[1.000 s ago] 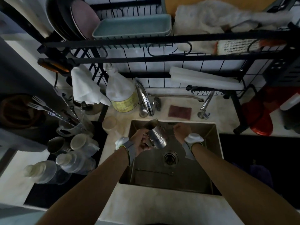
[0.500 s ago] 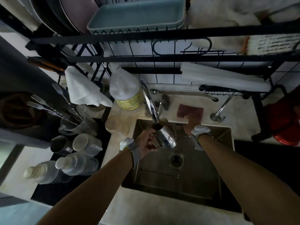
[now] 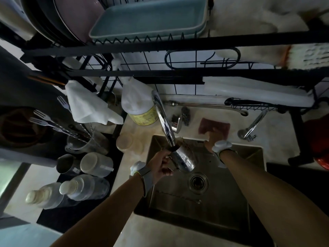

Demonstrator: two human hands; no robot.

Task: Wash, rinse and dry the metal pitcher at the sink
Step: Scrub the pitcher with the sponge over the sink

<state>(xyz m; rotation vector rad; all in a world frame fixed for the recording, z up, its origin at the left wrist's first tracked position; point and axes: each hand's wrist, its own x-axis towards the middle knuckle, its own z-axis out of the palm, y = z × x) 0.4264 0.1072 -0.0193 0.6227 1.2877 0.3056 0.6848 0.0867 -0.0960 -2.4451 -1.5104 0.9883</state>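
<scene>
Left hand (image 3: 161, 166) has its fingers curled round the handle of the metal pitcher (image 3: 184, 158), which is tilted over the sink (image 3: 222, 211) with its mouth just under the faucet (image 3: 162, 118) spout. Right hand (image 3: 211, 140) is on the maroon sponge (image 3: 219, 126) on the counter behind the sink (fingers blurred, can't tell if gripping).

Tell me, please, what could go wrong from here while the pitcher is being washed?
The left hand alone holds the pitcher tilted over the sink; it might slip and drop.
Its rim sits right by the faucet tip and may knock it.
The right hand is at the sponge in dim light and may fumble it.
</scene>
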